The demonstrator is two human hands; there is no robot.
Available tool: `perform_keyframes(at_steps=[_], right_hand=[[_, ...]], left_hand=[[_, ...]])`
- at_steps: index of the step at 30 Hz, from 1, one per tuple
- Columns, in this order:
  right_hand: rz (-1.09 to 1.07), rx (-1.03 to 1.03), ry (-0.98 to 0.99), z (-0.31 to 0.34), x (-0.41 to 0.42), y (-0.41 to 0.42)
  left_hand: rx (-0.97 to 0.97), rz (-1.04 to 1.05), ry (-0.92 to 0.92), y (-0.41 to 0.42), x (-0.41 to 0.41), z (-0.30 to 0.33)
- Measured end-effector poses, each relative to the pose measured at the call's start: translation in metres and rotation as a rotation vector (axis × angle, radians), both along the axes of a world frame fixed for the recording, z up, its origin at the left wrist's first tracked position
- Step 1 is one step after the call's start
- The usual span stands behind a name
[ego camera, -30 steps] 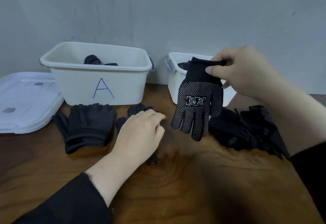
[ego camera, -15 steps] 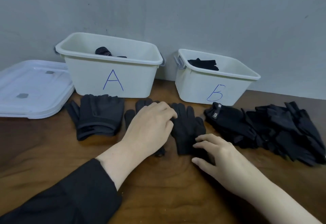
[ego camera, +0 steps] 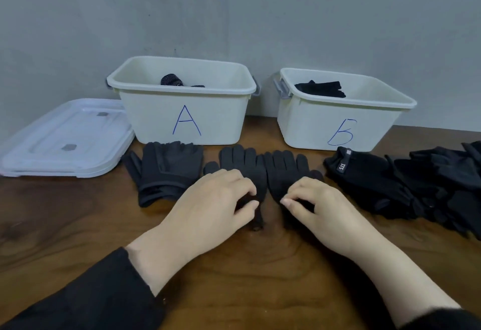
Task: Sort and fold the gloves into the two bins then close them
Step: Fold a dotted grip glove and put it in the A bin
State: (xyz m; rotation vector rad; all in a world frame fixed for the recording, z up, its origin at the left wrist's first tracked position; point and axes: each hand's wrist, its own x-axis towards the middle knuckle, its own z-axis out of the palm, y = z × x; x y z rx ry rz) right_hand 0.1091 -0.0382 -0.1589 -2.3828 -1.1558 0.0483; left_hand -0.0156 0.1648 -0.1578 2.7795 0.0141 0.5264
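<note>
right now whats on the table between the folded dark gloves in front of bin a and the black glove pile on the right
In the head view, two dark knit gloves lie flat side by side there, fingers toward the bins. The left hand and right hand pinch their cuffs.

The setting is a staged sorting station, not a furnished room. A dark wood-grain worktop point(ego camera: 234, 264) abuts a bare grey wall point(ego camera: 234, 17). Two white bins hand-marked "A" point(ego camera: 186, 121) and "B" point(ego camera: 341, 132) stand against it, their lids point(ego camera: 65, 139) stacked alongside.
</note>
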Motion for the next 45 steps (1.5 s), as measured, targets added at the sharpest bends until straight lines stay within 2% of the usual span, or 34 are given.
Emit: perform_keyframes(at_steps=[5,15,17,21,23,25,27,30,32,34,37,40,45], right_hand=[[-0.062,0.001,0.026,0.002,-0.004,0.004],[-0.093,0.017,0.07,0.001,-0.007,0.004],[-0.103,0.012,0.074,0.002,-0.007,0.005],[-0.127,0.033,0.101,0.004,-0.01,0.008],[-0.162,0.127,0.133,0.006,-0.011,0.009],[-0.207,0.301,0.175,0.007,-0.011,0.01],[-0.214,0.503,0.288,0.009,-0.012,0.012],[-0.134,0.801,0.774,0.013,-0.018,0.015],[-0.134,0.833,0.911,0.013,-0.019,0.014],[-0.183,0.815,0.899,0.012,-0.018,0.013],[-0.27,0.863,0.893,0.012,-0.011,0.01],[-0.332,0.969,0.816,0.019,-0.006,0.008],[-0.341,1.103,0.727,0.053,0.008,-0.007]], left_hand=[[0.076,-0.057,0.211,0.019,-0.014,0.0],[0.066,-0.037,0.135,0.014,-0.008,-0.003],[-0.02,0.019,0.04,0.012,-0.008,-0.002],[-0.395,0.225,-0.209,0.009,-0.002,0.012],[-0.516,0.29,-0.293,0.004,0.006,0.021],[-0.555,0.296,-0.344,-0.006,0.017,0.029],[-0.546,0.265,-0.372,-0.02,0.029,0.032],[-0.485,0.14,-0.297,-0.046,0.041,0.025],[-0.43,0.016,-0.184,-0.058,0.041,0.015],[-0.394,-0.043,-0.135,-0.058,0.038,0.007],[-0.378,-0.013,-0.228,-0.043,0.031,0.004],[-0.228,-0.073,-0.297,-0.03,0.025,0.004],[-0.102,-0.118,-0.239,-0.019,0.027,-0.001]])
